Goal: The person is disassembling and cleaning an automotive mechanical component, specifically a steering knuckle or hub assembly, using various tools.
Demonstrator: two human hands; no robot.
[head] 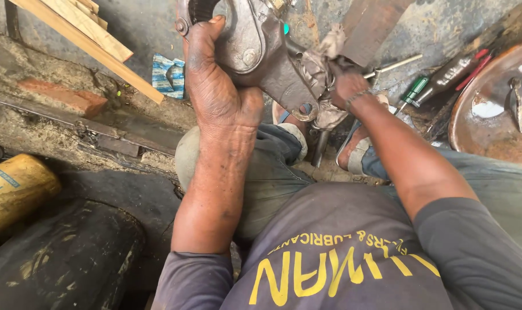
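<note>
While two hands (pixel 215 86) (pixel 346 83) grip one casting (pixel 272 57).

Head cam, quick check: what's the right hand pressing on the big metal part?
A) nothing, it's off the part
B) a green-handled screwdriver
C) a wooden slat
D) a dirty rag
D: the right hand bunches a dirty rag against the metal part, which the left hand grips; the green-handled screwdriver lies on the ground beyond.
</note>
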